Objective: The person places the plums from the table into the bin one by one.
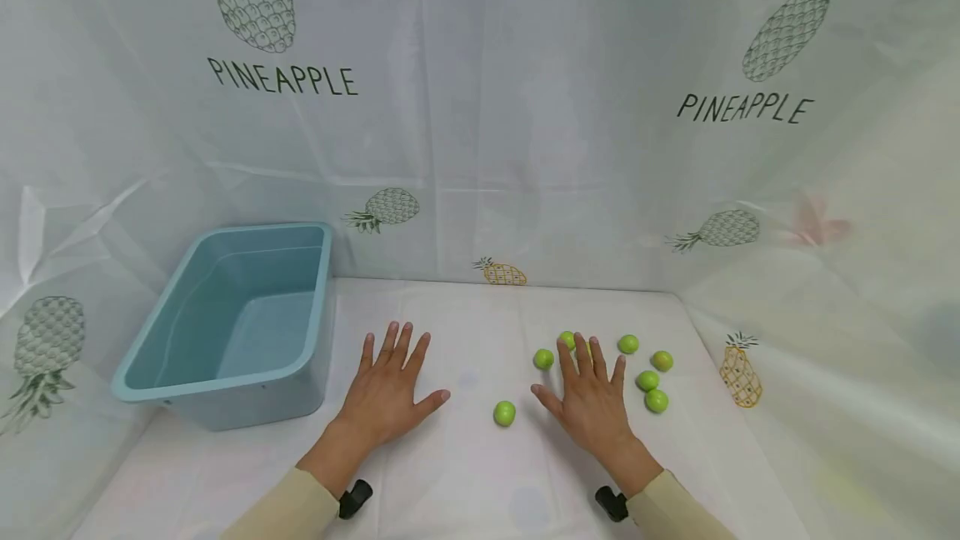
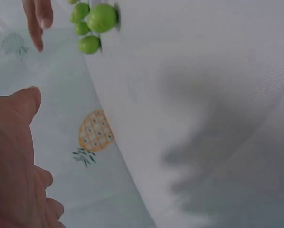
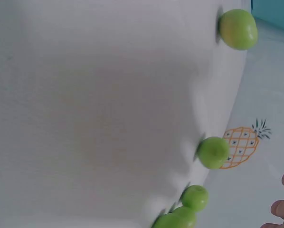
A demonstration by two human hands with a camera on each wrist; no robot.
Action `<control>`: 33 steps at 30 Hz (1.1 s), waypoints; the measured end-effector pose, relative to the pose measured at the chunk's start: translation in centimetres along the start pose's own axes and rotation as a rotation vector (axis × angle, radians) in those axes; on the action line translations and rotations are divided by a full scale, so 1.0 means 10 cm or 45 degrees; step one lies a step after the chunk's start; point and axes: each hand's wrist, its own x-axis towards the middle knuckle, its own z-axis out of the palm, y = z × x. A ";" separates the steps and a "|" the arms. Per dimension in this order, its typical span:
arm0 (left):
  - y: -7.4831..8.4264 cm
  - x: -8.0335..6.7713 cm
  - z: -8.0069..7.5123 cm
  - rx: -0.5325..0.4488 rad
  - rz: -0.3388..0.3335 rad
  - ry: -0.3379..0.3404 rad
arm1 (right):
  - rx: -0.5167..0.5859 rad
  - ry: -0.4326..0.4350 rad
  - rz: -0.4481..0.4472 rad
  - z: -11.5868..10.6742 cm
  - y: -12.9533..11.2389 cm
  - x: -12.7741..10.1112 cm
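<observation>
Both hands hover palm down over the table with fingers spread, and neither holds anything. My left hand (image 1: 388,397) is between the blue basin and a lone small round green fruit (image 1: 505,413), its shadow falling on the cloth in the left wrist view. My right hand (image 1: 594,407) hangs among several more of these green fruits, partly covering one behind its fingers. To its left lies one green fruit (image 1: 543,359); to its right sit others, including a green fruit (image 1: 656,401) near another. The right wrist view shows a green fruit (image 3: 213,152) beyond the hand's shadow.
A deep blue plastic basin (image 1: 318,357) stands at the left, its visible inside bare. White cloth (image 1: 450,473) covers the table. A pineapple-printed curtain (image 1: 525,107) rises behind the table and along both sides.
</observation>
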 end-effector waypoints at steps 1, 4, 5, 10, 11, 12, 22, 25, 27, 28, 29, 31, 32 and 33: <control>0.01 -0.01 -0.02 0.008 0.027 0.010 | 0.004 0.007 -0.010 -0.01 -0.02 0.01; 0.04 -0.04 -0.11 0.034 0.105 0.068 | 0.022 0.034 -0.042 -0.06 -0.09 0.07; 0.05 -0.04 -0.15 0.041 0.125 0.091 | 0.026 0.046 -0.054 -0.08 -0.11 0.09; 0.03 -0.05 -0.48 0.022 0.165 0.205 | 0.030 0.082 -0.150 -0.18 -0.35 0.22; 0.00 -0.06 -0.55 0.017 0.157 0.222 | 0.028 0.082 -0.174 -0.20 -0.41 0.25; -0.03 -0.08 -0.63 0.009 0.143 0.237 | 0.024 0.078 -0.198 -0.22 -0.49 0.29; -0.92 -0.30 -1.24 -0.031 -0.087 0.252 | 0.013 0.043 -0.436 -0.30 -1.25 0.49; -1.34 -0.45 -1.33 -0.036 -0.185 0.219 | -0.003 0.024 -0.513 -0.31 -1.48 0.53; -1.62 -0.54 -1.36 -0.040 -0.240 0.207 | -0.013 0.029 -0.558 -0.32 -1.63 0.57; -1.75 -0.59 -1.37 -0.043 -0.266 0.202 | -0.016 0.034 -0.578 -0.32 -1.70 0.60; -1.87 -0.63 -1.38 -0.049 -0.287 0.196 | -0.021 0.037 -0.595 -0.33 -1.77 0.62; -2.08 -0.70 -1.37 -0.051 -0.325 0.189 | -0.025 0.034 -0.624 -0.35 -1.90 0.65; -2.17 -0.73 -1.36 -0.046 -0.344 0.185 | -0.025 0.027 -0.636 -0.36 -1.96 0.67; -2.26 -0.75 -1.35 -0.048 -0.362 0.177 | -0.030 0.017 -0.650 -0.36 -2.03 0.68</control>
